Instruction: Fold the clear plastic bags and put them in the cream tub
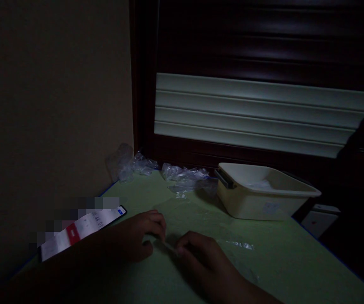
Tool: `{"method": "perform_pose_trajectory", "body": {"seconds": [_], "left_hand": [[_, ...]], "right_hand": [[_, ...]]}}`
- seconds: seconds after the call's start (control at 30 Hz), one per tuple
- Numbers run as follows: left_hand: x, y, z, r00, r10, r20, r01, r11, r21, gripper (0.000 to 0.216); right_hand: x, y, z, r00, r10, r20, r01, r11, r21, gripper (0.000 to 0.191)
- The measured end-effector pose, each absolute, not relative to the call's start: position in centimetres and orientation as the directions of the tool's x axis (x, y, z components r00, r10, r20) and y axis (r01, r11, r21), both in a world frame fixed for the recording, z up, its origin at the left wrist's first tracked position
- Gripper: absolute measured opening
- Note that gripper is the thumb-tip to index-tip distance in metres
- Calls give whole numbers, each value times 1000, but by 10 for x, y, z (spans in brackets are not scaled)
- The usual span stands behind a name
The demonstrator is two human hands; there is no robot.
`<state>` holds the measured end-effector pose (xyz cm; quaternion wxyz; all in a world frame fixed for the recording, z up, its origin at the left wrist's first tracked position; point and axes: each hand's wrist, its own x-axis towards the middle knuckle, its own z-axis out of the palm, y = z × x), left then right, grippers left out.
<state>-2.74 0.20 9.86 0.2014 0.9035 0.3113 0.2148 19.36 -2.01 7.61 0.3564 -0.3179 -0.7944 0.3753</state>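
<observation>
In the dim light my right hand (202, 257) reaches in from the lower right, thumb and forefinger pinched on a thin clear plastic piece (168, 247). Whether that piece joins the clear plastic film (239, 245) lying flat beyond and beside this hand, I cannot tell. My left hand (145, 234) faces it from the left, fingers bent and thumb apart, with a gap showing between them. Its fingertips are close to the near end of the plastic piece; contact there is unclear in the dark.
Crumpled clear plastic bags (184, 173) lie along the far edge of the green-covered table (143, 190). A cream plastic bin (258, 204) with dark handles stands at the right. A lit phone (86, 228) is by the left edge. A white box (319, 219) sits beyond the right edge.
</observation>
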Motion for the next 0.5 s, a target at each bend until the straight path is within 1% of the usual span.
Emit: {"method": "perform_pose_trajectory", "body": {"seconds": [0.03,0.1,0.17,0.2,0.27,0.33,0.4,0.47,0.5], "left_hand": [[-26,0,99,709,655,263,481,-721,499,36],[-23,-1,96,701,655,282,475,-724,501,26],[-22,0,93,693,651,308,470,-733,491,12],[-22,2,91,691,649,318,472,-738,482,9],[-21,4,89,684,650,330,489,-745,454,12],[-19,5,89,674,660,332,524,-743,416,14],[-17,5,90,659,677,327,567,-733,376,16],[-16,4,89,644,691,328,607,-722,331,18],[-16,4,88,636,697,331,624,-717,312,19]], "right_hand": [[193,-18,75,-503,815,289,191,431,-882,25],[192,-14,73,-466,858,215,101,293,-951,32],[192,-9,71,-449,880,156,44,196,-980,40],[193,-7,71,-442,887,134,26,162,-986,43],[194,-3,70,-416,903,110,-3,119,-993,46],[197,-1,70,-369,921,126,-20,127,-992,46],[201,-1,71,-306,935,178,17,193,-981,40],[205,-4,75,-264,917,299,139,343,-929,28],[206,-6,78,-271,886,377,216,437,-873,22]]}}
